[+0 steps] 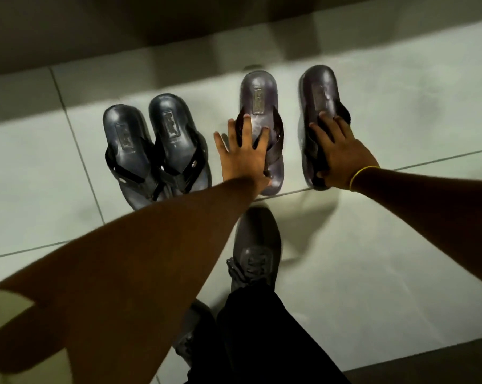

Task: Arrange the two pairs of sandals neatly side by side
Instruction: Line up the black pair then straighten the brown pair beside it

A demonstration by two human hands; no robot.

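Tiled floor [372,245]: left hand [244,151] and right hand [336,159] lie flat, fingers spread, on separated sandals [262,128]. Uneven pushing risks skewing them against the aligned pair [154,145].

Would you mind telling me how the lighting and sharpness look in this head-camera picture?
In the head view the light is dim and uneven: a bright patch falls on the tiled floor, while the top and bottom right corners are in shadow. Glare shines on the left pair of sandals. The right pair, the left hand and the right hand are smeared by motion blur.
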